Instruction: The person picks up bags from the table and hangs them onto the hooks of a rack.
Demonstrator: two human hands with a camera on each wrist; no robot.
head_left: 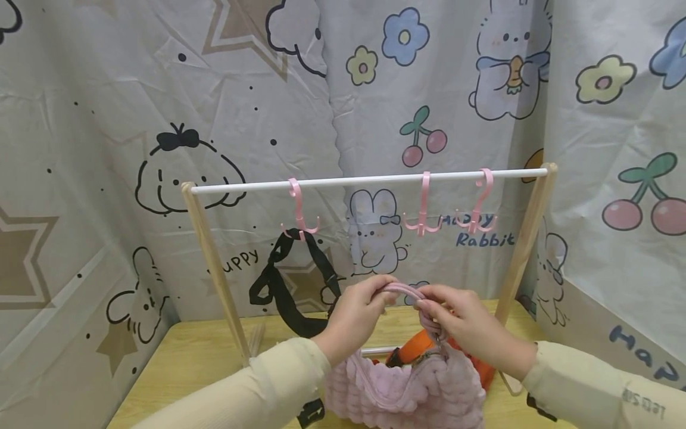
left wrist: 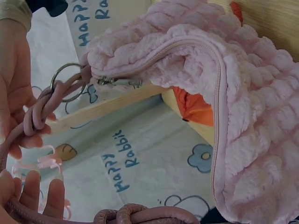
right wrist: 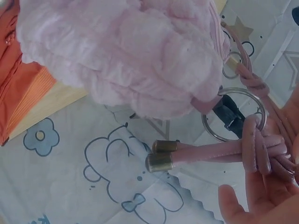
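Note:
A fluffy pink quilted handbag [head_left: 407,390] hangs below both hands by its pink cord strap [head_left: 403,289]. My left hand [head_left: 354,310] pinches the strap's left part between thumb and fingers. The right hand [head_left: 463,316] holds it on the right, close above a knot. In the right wrist view, the knotted strap end with metal tips [right wrist: 161,156] loops through a silver ring [right wrist: 261,109] on the bag. The bag's zipped mouth [left wrist: 217,93] gapes in the left wrist view.
A white rail [head_left: 364,180] on wooden posts carries three pink hooks [head_left: 423,205]. Black straps [head_left: 300,280] hang from the left hook. Behind the handbag lies an orange item [head_left: 415,347] on the yellow wooden table [head_left: 161,369]. Printed curtains surround the rack.

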